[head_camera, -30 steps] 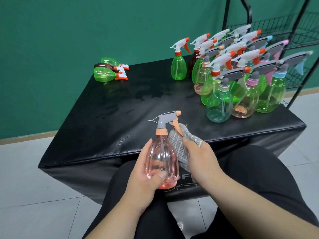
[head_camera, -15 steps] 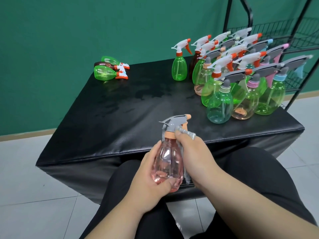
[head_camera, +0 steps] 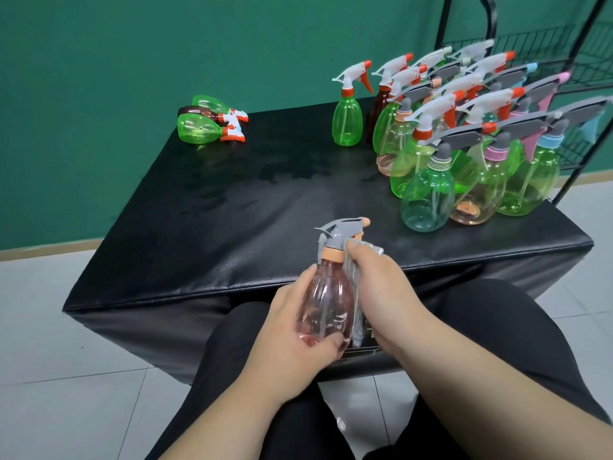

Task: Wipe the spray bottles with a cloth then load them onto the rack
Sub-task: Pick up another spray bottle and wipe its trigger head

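Note:
A clear pink spray bottle point(head_camera: 326, 303) with a grey trigger head and orange collar stands upright over my lap, just in front of the black table. My left hand point(head_camera: 295, 343) grips its body from the left and below, thumb across the base. My right hand point(head_camera: 381, 287) holds a grey striped cloth point(head_camera: 356, 313) pressed against the bottle's right side and neck. Most of the cloth is hidden under that hand. Several green, pink and brown spray bottles point(head_camera: 464, 151) stand crowded on the table's far right. The black wire rack point(head_camera: 583, 61) rises behind them.
Three bottles point(head_camera: 205, 122), two green and one brown, lie on their sides at the far left corner of the black padded table point(head_camera: 232, 207). A single green bottle point(head_camera: 346, 121) stands apart at the back. Green wall behind, tiled floor around, my dark-trousered legs below.
The bottle has turned in my left hand so its nozzle points right. My right hand with the cloth has moved from the bottle's side up to its neck and shoulder.

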